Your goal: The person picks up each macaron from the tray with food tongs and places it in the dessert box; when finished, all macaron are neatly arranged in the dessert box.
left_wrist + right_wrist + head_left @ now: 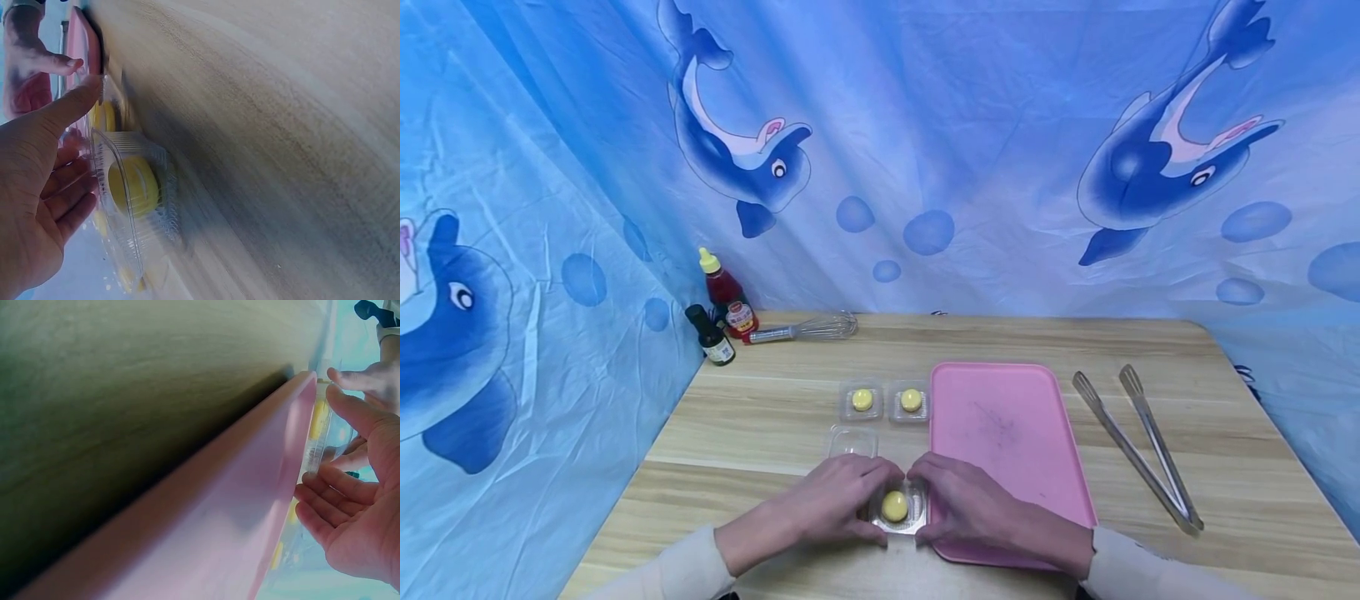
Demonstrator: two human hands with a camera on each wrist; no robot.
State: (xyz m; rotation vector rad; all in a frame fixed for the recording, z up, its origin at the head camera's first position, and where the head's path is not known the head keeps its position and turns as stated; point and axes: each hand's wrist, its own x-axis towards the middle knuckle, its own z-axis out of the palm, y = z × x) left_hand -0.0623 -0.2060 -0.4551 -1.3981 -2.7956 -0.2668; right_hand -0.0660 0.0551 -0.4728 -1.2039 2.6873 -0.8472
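A clear plastic box (917,508) with a round yellow pastry (894,506) in it sits on the table, close against the pink tray's left edge. My left hand (842,500) holds its left side, thumb at the near corner and fingers at the far one. On the opposite side my right hand (966,500) holds it the same way, the forearm over the tray. Another clear box (852,442) stands behind my left hand, which partly hides it. In the left wrist view, a clear box (169,212) with a yellow pastry (134,185) is beside my left hand.
Two more clear boxes with yellow pastries (862,400) stand farther back. The pink tray (1000,392) lies to the right, with metal tongs (1150,458) beyond it. A whisk (812,327), a red sauce bottle (726,292) and a dark bottle (710,336) are at the back left.
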